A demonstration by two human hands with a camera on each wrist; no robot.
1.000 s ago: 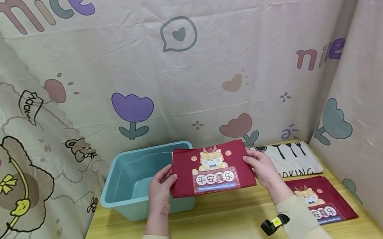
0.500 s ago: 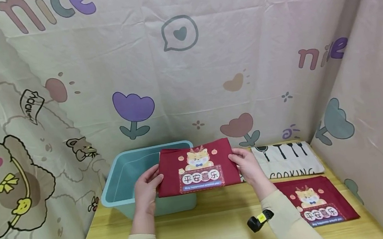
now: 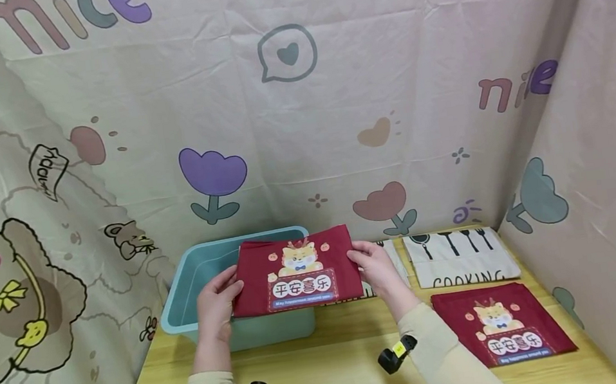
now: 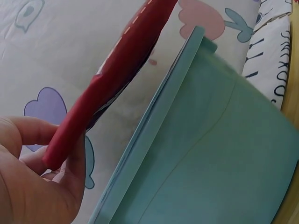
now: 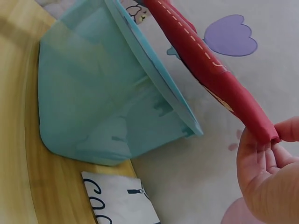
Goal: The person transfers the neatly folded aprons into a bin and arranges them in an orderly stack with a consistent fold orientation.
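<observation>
a folded red cloth (image 3: 298, 271) is held up above the table (image 3: 331, 370) between the person's two hands, its printed face turned toward the head camera. the left hand (image 3: 219, 304) pinches its left edge, and the right hand (image 3: 376, 267) pinches its right edge, so the two hands are apart from each other, each clamped on the same cloth. the print shows a cartoon animal with a blue bow tie, a row of white round characters and a blue strip beneath.

in the head view the cloth covers part of a blue-green bin (image 3: 271, 333), which stands toward the back left of the table. both wrist views show a gap between the cloth and the bin's rim, the two near but not touching.

to the right of the bin, a white cloth (image 3: 395, 258) lies partly hidden behind the right hand and the held cloth. just beside it lies a second white cloth (image 3: 462, 256), printed with dark utensils and the word "cooking". in front of that, a flat red cloth (image 3: 503, 325) with a matching print lies near the table's right edge. a patterned curtain (image 3: 299, 122) hangs behind everything.
</observation>
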